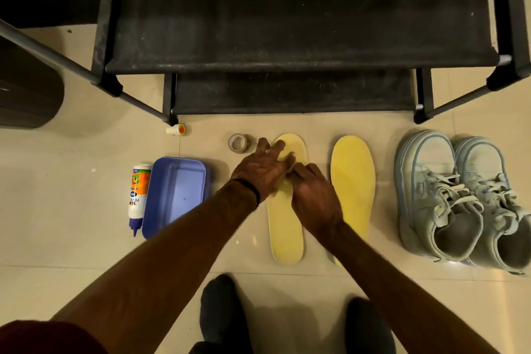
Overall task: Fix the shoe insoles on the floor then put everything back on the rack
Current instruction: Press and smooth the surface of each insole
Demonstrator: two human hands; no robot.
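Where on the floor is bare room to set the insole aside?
Bare tile lies left of the glue bottle and blue plastic tray, and near the viewer, in front of the pale yellow insole. Crowded: both hands, left hand and right hand, cover that insole, with narrow gaps to the second yellow insole and grey sneakers.

Black wristband (253, 191), dark socks (222, 310)
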